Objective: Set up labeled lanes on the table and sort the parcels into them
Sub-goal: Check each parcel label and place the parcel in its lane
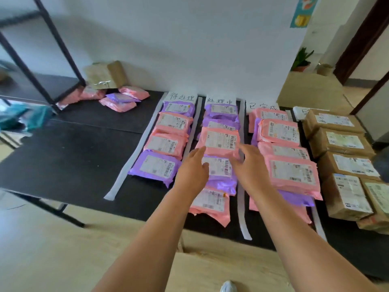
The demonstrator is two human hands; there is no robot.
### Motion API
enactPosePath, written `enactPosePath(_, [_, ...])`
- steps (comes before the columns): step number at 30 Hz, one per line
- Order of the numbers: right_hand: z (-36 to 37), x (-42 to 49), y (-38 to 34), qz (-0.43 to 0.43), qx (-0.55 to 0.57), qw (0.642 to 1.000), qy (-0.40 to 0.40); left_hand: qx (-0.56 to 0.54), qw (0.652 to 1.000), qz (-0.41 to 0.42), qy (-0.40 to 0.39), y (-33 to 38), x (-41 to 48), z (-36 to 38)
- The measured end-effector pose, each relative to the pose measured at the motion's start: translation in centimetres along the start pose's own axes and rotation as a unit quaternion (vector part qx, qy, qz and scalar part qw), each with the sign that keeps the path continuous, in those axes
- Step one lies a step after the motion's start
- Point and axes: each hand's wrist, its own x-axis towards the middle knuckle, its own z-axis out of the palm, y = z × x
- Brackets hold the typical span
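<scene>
Both hands reach out over the middle lane. The left hand [192, 170] has straight fingers [201, 151] held together, with the tips at the near-left corner of a pink parcel [219, 142]. The right hand [250, 165] has spread, loosely bent fingers [247, 149] over the near-right corner. Neither hand grips anything, and I cannot tell whether they touch the wrap. Under the palms lies a purple parcel [219, 172], which overlaps the pink one's near edge.

White paper strips [242, 127] run away from the fingers on both sides and mark off four lanes on the black counter [73, 154]. Left of the left fingers, past the first lane, a wide stretch of counter top lies open up to a loose pile of pink and purple parcels [122, 100] at the far-left back, next to a brown package [105, 75]. The counter's near edge runs under the forearms, and the boxes nearest the viewer in the right-hand lane sit at that edge.

Beyond the fingertips stand handwritten signs: 待处理 [182, 96], 处理中 [220, 100] and 已完成 [262, 106]. A fourth sign [300, 111] is mostly hidden behind brown cardboard boxes [339, 142], which fill the lane far right of the right fingers. Every parcel carries a white shipping label with barcodes — the print is too blurred to read.
</scene>
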Motion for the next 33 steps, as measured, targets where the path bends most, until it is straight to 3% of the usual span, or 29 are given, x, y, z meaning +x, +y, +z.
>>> enactPosePath(14, [20.3,-9.3,-24.5,-0.112,0.022,0.988,-0.099,-0.006,0.982,-0.129,0.138,-22.8,-9.3,-21.8])
enactPosePath(18, [24.1,-10.0,-28.9,-0.136,0.037,0.982,-0.123,-0.023,0.978,-0.151,0.144,-27.1,-10.5,-25.5])
enactPosePath(33, [38.9,2.3,-40.6,-0.111,0.062,0.980,-0.153,-0.007,0.969,-0.187,0.160,-39.6,1.5,-37.0])
